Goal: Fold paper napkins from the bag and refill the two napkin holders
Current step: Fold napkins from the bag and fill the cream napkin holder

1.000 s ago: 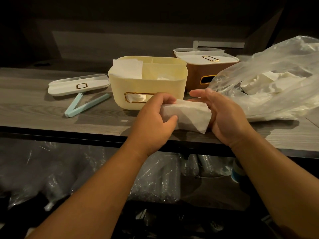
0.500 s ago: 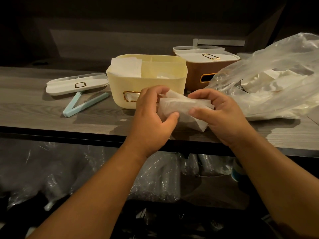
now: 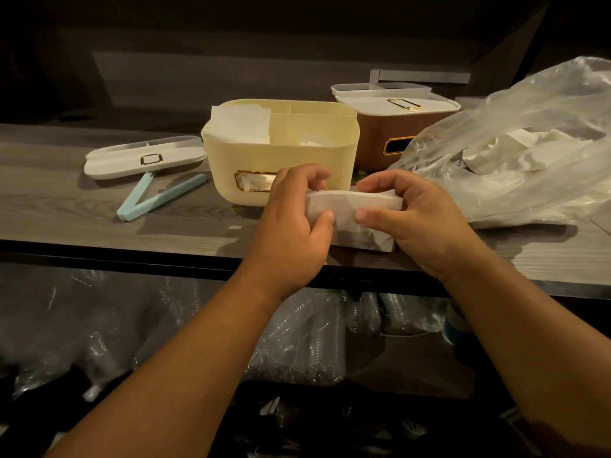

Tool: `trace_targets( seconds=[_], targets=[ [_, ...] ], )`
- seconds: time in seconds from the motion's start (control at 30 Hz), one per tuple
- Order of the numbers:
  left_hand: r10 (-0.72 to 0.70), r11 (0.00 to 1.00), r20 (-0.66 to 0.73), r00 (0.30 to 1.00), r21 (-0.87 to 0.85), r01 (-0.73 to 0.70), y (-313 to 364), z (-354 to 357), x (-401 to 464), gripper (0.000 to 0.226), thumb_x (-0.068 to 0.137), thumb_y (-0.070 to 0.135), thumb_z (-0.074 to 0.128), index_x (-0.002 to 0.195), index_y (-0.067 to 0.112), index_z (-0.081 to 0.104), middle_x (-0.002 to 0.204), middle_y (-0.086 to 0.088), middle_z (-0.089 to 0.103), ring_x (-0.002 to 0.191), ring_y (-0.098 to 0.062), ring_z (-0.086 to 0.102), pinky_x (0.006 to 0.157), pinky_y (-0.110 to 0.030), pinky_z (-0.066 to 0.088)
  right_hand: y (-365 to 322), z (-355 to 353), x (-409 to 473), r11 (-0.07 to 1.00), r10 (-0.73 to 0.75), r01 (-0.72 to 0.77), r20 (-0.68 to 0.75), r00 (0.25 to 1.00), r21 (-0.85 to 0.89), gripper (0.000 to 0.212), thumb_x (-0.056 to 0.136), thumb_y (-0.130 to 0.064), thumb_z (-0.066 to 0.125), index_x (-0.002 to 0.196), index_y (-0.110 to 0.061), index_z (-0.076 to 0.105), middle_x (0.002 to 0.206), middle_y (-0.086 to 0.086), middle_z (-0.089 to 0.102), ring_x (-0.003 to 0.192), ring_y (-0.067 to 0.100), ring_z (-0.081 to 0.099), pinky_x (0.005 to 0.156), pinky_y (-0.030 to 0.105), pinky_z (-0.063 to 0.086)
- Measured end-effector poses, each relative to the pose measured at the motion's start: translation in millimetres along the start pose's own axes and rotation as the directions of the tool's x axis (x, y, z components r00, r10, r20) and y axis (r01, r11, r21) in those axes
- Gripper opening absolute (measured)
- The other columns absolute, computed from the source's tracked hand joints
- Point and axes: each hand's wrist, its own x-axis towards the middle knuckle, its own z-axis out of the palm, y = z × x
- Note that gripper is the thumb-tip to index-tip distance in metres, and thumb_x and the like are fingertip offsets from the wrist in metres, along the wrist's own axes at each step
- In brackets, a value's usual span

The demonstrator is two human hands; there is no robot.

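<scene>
A folded white paper napkin (image 3: 353, 209) is held just above the table's front edge. My left hand (image 3: 291, 223) pinches its left end and my right hand (image 3: 420, 219) pinches its right end, thumbs on the near face. Directly behind stands the open cream napkin holder (image 3: 284, 173) with white napkins in its left compartment. To its right sits the brown napkin holder (image 3: 380, 140) with a white lid on top. The clear plastic bag (image 3: 515, 153) of napkins lies at the right.
The cream holder's white lid (image 3: 142, 157) lies on the wooden table (image 3: 59, 200) at the left, with a light blue bag clip (image 3: 155, 201) in front of it. Plastic-wrapped cups (image 3: 297, 342) fill the shelf below the table.
The napkin went from a loose sheet to a compact folded rectangle. Both hands closed in on its ends and lifted slightly toward the cream holder.
</scene>
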Motion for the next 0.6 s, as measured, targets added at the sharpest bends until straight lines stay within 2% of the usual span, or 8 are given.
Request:
trace_targets(
  seconds=[0.13, 0.23, 0.37, 0.5, 0.6],
  targets=[
    [-0.002, 1.0, 0.034, 0.999, -0.009, 0.002, 1.6, -2.1, 0.1, 0.046, 0.091, -0.004, 0.054, 0.131, 0.019, 0.048, 0.123, 0.004, 0.044, 0.111, 0.0, 0.046, 0.089, -0.005, 0.044, -4.3, 1.4, -2.7, 1.0, 0.002, -0.001, 0.02, 1.0, -0.022, 0.039, 0.075, -0.014, 0.085, 0.109, -0.027, 0.071, 0.106, -0.003, 0.068, 0.089, 0.007, 0.067, 0.075, 0.024, 0.057],
    [-0.033, 0.998, 0.093, 0.995, -0.052, 0.038, 1.3, -3.4, 0.4, 0.053, 0.089, -0.004, 0.055, 0.132, 0.023, 0.044, 0.126, 0.002, 0.043, 0.113, -0.002, 0.046, 0.088, -0.003, 0.042, -8.8, 3.1, -5.4, 1.0, 0.029, -0.029, 0.063, 0.998, -0.006, 0.042, 0.077, -0.006, 0.082, 0.113, -0.024, 0.069, 0.107, -0.002, 0.065, 0.092, 0.01, 0.068, 0.073, 0.03, 0.061],
    [-0.073, 0.994, 0.19, 0.979, -0.071, 0.088, 0.5, -5.1, 1.7, 0.055, 0.091, 0.005, 0.063, 0.136, 0.028, 0.039, 0.126, 0.004, 0.045, 0.111, -0.004, 0.049, 0.081, -0.001, 0.044, -11.5, 5.2, -7.3, 0.998, 0.043, -0.039, 0.069, 0.997, -0.059, 0.045, 0.079, 0.0, 0.08, 0.116, -0.023, 0.069, 0.104, -0.003, 0.063, 0.088, 0.003, 0.068, 0.07, 0.024, 0.061],
    [-0.056, 0.996, 0.114, 0.992, -0.063, 0.063, 1.6, -4.1, 0.1, 0.05, 0.09, 0.009, 0.066, 0.132, 0.025, 0.045, 0.12, 0.005, 0.05, 0.108, -0.007, 0.053, 0.08, -0.006, 0.047, -9.9, 7.7, -6.7, 0.991, 0.04, -0.036, 0.027, 0.999, -0.132, 0.049, 0.081, -0.007, 0.081, 0.12, -0.031, 0.067, 0.107, -0.004, 0.064, 0.092, 0.01, 0.068, 0.074, 0.028, 0.062],
    [-0.097, 0.987, 0.066, 0.993, -0.12, 0.104, 7.1, -5.4, -1.8, 0.041, 0.089, 0.011, 0.068, 0.123, 0.026, 0.05, 0.112, 0.008, 0.054, 0.101, -0.008, 0.058, 0.076, -0.02, 0.056, -11.3, 6.1, -5.9, 0.996, 0.062, -0.06, 0.029, 0.998, -0.058, 0.053, 0.081, -0.007, 0.08, 0.126, -0.03, 0.063, 0.11, 0.003, 0.069, 0.095, 0.018, 0.071, 0.079, 0.036, 0.062]
  ],
)
